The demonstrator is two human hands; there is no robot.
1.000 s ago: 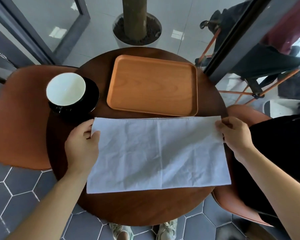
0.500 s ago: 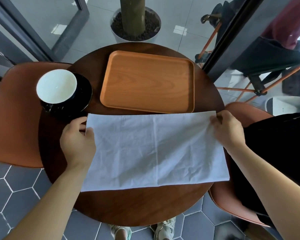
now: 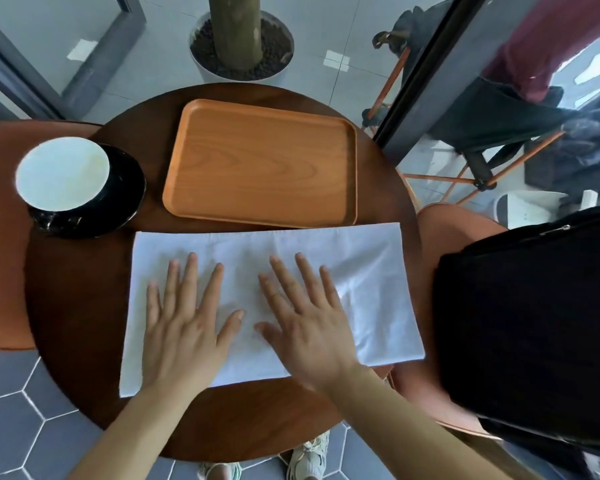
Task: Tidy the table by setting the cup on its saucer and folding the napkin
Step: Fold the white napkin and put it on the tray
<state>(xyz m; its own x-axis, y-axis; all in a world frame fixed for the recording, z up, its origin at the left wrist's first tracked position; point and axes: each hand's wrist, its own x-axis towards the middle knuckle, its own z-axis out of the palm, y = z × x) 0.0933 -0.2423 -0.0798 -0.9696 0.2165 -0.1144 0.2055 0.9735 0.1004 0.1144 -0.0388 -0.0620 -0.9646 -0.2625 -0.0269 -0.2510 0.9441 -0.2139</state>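
A white napkin [image 3: 364, 271] lies flat as a wide rectangle on the round dark wooden table [image 3: 84, 306]. My left hand [image 3: 184, 323] and my right hand [image 3: 309, 320] rest palm down on its middle, side by side, with fingers spread. A black cup [image 3: 63, 174] with a white inside stands on its black saucer [image 3: 129, 188] at the table's left rim.
An orange wooden tray [image 3: 260, 164] sits behind the napkin. Orange chair seats [image 3: 0, 237] stand left and right; a black bag [image 3: 527, 323] lies on the right one. A potted tree trunk [image 3: 239, 29] stands beyond the table.
Both hands let go of the napkin's far corners and moved inward to lie flat on its middle. The napkin now lies flat on the table.
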